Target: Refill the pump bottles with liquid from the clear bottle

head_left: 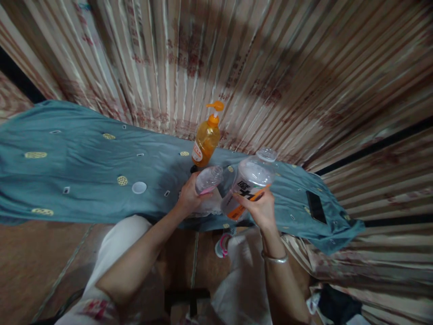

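Note:
My left hand [191, 198] is closed around a small clear plastic bottle [209, 178], tilted with its uncapped neck toward the upper right. In my right hand [262, 207] is a larger clear plastic bottle [254, 174] with a black, white and orange label, also tilted and without a cap. The two bottles are apart. A pump bottle [206, 142] of orange liquid stands just beyond my left hand, its orange pump on top. White cloth or paper [204, 205] lies under my hands, partly hidden by them. Left of my left hand sits a round white lid [139, 188].
A teal patterned cloth [88, 167] covers the narrow table. A black phone [316, 206] lies near its right end. Pleated curtains [216, 58] hang close behind and on the right. Dark items [338, 304] lie at the lower right.

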### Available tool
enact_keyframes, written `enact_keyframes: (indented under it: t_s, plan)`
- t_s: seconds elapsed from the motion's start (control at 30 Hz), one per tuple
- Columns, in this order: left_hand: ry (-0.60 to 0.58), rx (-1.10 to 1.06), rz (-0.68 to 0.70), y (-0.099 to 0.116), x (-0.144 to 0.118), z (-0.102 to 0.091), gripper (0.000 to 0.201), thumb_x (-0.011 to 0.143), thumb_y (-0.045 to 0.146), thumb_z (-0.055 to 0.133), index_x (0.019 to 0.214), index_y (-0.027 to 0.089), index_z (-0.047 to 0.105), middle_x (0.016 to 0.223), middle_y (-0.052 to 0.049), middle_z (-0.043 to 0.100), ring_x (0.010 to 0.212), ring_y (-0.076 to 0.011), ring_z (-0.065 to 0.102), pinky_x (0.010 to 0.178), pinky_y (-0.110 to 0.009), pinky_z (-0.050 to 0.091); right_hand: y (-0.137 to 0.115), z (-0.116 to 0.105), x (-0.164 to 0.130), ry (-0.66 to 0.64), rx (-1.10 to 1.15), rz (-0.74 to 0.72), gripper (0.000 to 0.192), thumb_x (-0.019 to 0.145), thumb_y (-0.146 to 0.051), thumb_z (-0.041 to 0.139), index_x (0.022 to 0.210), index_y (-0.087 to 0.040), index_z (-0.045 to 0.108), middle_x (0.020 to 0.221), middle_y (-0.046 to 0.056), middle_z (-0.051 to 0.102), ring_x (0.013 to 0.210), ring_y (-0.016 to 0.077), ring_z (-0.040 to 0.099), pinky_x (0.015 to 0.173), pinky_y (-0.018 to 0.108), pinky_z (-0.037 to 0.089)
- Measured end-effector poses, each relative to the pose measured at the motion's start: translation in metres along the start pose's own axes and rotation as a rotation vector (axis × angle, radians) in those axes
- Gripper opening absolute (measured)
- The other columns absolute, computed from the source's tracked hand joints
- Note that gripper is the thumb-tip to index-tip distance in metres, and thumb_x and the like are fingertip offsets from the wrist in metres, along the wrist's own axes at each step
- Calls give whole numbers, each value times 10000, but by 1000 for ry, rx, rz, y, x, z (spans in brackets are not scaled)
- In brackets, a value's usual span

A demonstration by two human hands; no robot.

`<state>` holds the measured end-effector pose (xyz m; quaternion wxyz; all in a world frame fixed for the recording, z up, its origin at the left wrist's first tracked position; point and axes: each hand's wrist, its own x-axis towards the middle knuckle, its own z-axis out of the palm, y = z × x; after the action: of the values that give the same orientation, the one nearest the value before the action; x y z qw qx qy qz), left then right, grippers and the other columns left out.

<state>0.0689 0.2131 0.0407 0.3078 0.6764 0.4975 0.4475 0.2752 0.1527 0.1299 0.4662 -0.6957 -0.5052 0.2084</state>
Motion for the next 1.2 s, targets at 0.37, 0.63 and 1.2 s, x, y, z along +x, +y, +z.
enact_keyframes:
  t_s: [0.37, 0.63, 1.2]
  plan:
    - [1, -79, -45, 5, -1, -7, 559, 688, 343, 765, 1181, 189, 550, 1119, -65, 718, 1037, -256, 700, 910, -366, 568, 21, 28, 25, 10, 73, -5, 699, 446, -586, 856, 953, -186, 588, 842, 52, 749, 711, 214, 675, 639, 341, 538]
    - [18, -98, -50, -2, -1, -4, 647, 643, 358, 789, 1215, 189, 539, 1099, -61, 728, 999, -253, 706, 888, -373, 570, 26, 38, 25, 35, 72, 4, 728, 448, -593, 850, 982, -180, 578, 845, 45, 739, 694, 196, 657, 637, 338, 538]
    - [7, -189, -130, 2, -5, -4, 795, 670, 335, 792, 1384, 207, 465, 1294, -78, 668, 1159, -277, 663, 1013, -412, 535, 23, 59, 30, 54, 8, -12, 693, 473, -600, 839, 960, -195, 558, 788, 38, 723, 658, 198, 647, 600, 326, 515]
